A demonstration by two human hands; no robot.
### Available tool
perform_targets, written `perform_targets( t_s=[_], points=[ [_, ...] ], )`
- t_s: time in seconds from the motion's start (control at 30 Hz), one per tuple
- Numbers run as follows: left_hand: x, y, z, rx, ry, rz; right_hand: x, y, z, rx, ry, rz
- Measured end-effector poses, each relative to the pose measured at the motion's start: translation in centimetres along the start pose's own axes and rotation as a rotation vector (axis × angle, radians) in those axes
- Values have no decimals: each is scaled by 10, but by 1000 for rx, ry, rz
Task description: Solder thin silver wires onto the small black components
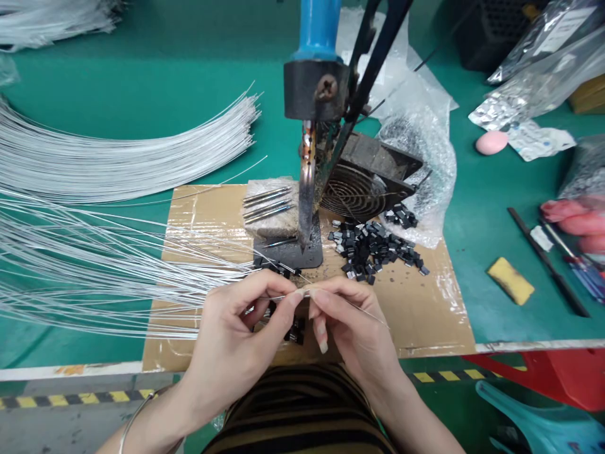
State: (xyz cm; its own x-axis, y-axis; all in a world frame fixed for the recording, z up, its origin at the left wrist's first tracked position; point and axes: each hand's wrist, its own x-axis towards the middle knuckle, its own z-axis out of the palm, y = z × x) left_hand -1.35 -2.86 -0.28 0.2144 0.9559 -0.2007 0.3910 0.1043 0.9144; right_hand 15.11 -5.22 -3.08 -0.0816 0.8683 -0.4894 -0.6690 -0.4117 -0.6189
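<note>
My left hand (241, 328) and my right hand (347, 325) meet over the front of a taped cardboard sheet (435, 309). Both pinch the same thin white wire (363, 312), fingertips touching near its end. A few small black parts (293, 331) lie under my hands. A heap of the same black parts (373, 249) sits just beyond my right hand. A soldering iron (307, 183) hangs tip-down on a dark stand (290, 252) straight ahead.
Large bundles of white wires (108, 157) fan across the left of the green table. A small fan (362, 186) and plastic bags (416, 132) stand behind the parts. A yellow sponge (510, 280), tools and another person's hand (574, 221) are at right.
</note>
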Motion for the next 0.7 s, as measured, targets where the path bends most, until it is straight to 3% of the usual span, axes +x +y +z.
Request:
perform_targets(
  t_s=[0.43,0.7],
  points=[
    [-3,-7,12,74,176,148,2,5,4,70,12,-8],
    [-3,-10,18,30,194,106,2,6,6,71,39,-23]
  ],
)
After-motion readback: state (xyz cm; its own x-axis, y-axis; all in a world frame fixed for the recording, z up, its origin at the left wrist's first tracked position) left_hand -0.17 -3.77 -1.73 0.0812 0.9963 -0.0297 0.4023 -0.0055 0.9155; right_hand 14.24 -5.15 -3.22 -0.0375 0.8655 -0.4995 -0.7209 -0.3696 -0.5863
